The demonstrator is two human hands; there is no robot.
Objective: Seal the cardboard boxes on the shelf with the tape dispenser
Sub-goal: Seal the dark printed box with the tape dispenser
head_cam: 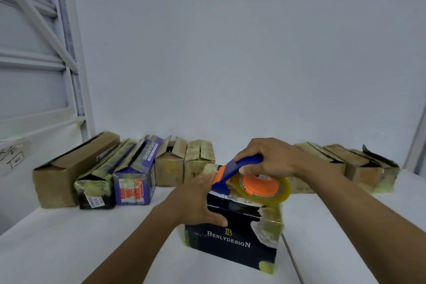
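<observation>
Along the back of the white shelf (92, 237), a row of worn cardboard boxes is standing against the wall: a long brown box (66, 173), a black labelled box (96, 189), a purple box (136, 182), two small tan boxes (170, 166) and more taped boxes (364, 168) at the right, partly hidden by the right forearm. Nearer the front, a dark box (230, 244) printed BENLYDESIGN is sitting apart, old yellowed tape peeling at its corners. The left hand (198, 200) is pressing on its top left edge, fingers fairly straight, thumb on the front face. The right hand (269, 157) is gripping the blue handle of the tape dispenser (258, 185), which is resting on the box top, orange hub facing up, its long axis running left to right and its nose pointing left.
</observation>
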